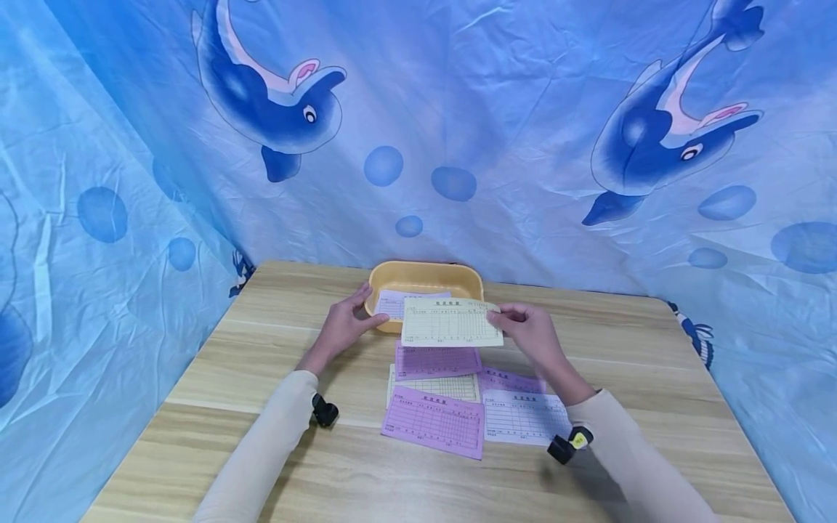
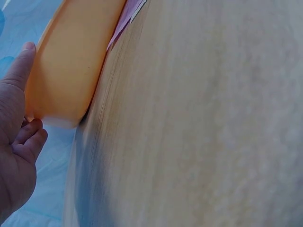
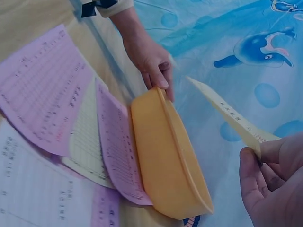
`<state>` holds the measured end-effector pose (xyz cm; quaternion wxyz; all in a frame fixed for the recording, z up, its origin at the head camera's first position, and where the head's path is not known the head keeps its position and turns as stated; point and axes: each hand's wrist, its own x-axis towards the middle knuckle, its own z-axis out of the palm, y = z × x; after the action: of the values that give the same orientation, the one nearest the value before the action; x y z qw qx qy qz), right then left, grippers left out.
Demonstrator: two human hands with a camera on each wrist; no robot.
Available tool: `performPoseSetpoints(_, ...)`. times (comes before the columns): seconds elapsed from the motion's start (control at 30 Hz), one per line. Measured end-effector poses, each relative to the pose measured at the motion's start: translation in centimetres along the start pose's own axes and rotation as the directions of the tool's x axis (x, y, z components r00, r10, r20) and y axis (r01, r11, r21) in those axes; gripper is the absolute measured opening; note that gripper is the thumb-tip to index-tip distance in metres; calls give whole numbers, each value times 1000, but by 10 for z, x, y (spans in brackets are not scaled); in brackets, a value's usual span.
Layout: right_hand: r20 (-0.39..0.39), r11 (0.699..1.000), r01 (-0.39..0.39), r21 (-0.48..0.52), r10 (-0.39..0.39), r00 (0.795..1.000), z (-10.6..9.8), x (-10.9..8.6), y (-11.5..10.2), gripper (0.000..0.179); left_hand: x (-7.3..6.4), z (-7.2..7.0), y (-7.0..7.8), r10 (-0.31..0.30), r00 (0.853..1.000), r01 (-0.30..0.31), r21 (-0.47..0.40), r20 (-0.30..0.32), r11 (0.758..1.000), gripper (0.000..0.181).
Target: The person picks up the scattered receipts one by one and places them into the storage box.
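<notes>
My left hand grips the left end of an orange plastic basin, thumb and fingers about its rim. Between thumb and fingers, my right hand pinches the right edge of a pale yellow printed form slip. That slip is raised over the basin's front edge in the head view; the right wrist view shows it tilted above the basin. A whitish form slip lies inside the basin, partly hidden by the yellow one. In the left wrist view, the left thumb lies along the basin's side.
In front of the basin, overlapping slips lie on the wooden table: an upper purple slip, a yellow slip, a lower purple slip, a white slip and a purple slip behind it. A blue dolphin-print curtain hangs behind.
</notes>
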<state>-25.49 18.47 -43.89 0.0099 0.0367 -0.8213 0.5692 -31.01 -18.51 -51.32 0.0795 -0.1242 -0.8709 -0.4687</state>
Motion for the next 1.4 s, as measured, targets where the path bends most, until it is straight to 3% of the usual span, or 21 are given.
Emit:
performPoseSetpoints(0.17,-7,1000,-14,4,14,1000,3,17,-6,42,0,0,1,-1,1000,1,6,3,1000,96)
performPoseSetpoints(0.5,-27,1000,22,20,-22,999,14,53,-16,33,0,0,1,3,1000,-3,7,9,1000,95)
performPoseSetpoints(0.83,-67,999,-29,-31,27,997,35,82,-17,32,1,0,0,13,1000,-13,16,1,1000,84)
performPoseSetpoints(1.4,-35,984,-25,-174,20,999,77,107,-7,19,-1,-2,1,27,1000,-28,34,10,999,92)
